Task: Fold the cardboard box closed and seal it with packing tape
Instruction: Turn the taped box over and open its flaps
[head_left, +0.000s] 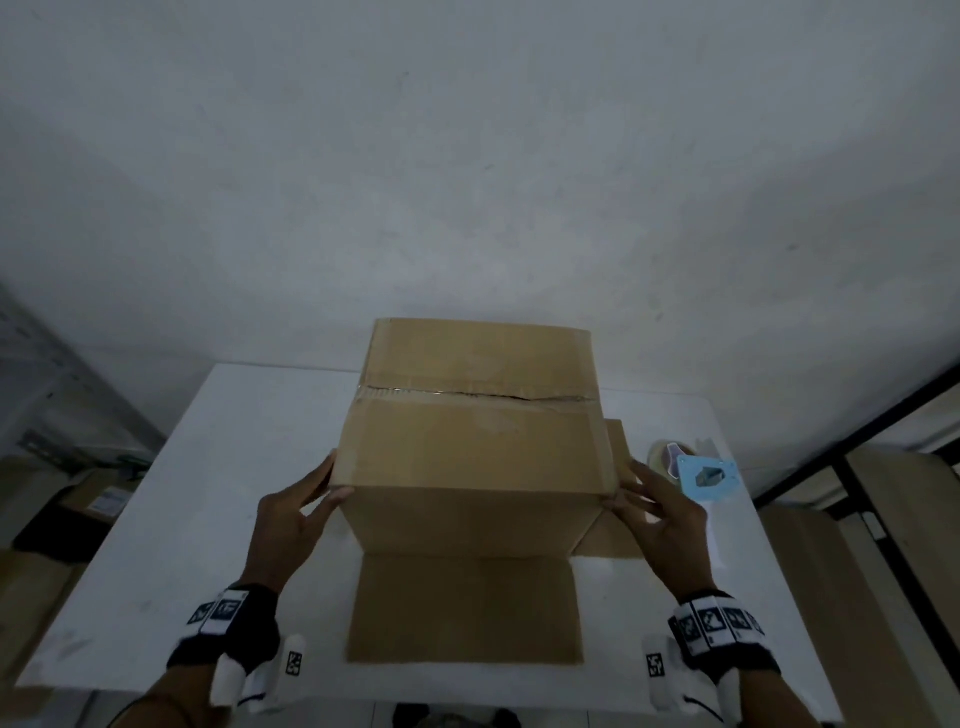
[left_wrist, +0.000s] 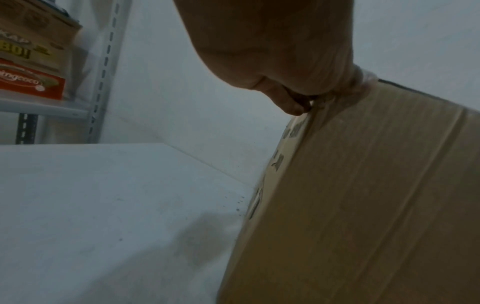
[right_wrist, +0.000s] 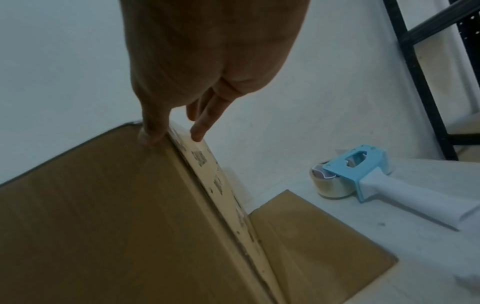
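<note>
A brown cardboard box (head_left: 470, 441) stands on the white table (head_left: 208, 493). Its top flaps are folded shut, and a cracked seam with old tape runs across the top. One bottom flap (head_left: 462, 608) lies flat on the table toward me, and another flap (right_wrist: 311, 236) lies out to the right. My left hand (head_left: 296, 514) grips the near left top corner, thumb on the edge and fingers along the side. My right hand (head_left: 657, 512) touches the near right top corner with its thumb, fingers straight along the side. A blue tape dispenser (head_left: 698, 475) holding clear tape lies to the right of the box.
Against the wall on the left is a metal shelf with printed cartons (left_wrist: 31, 78). A black rack (right_wrist: 420, 72) stands to the right of the table. Brown cartons (head_left: 98, 499) sit on the floor at the left. The dispenser's white handle (right_wrist: 415, 203) points toward the table's right edge.
</note>
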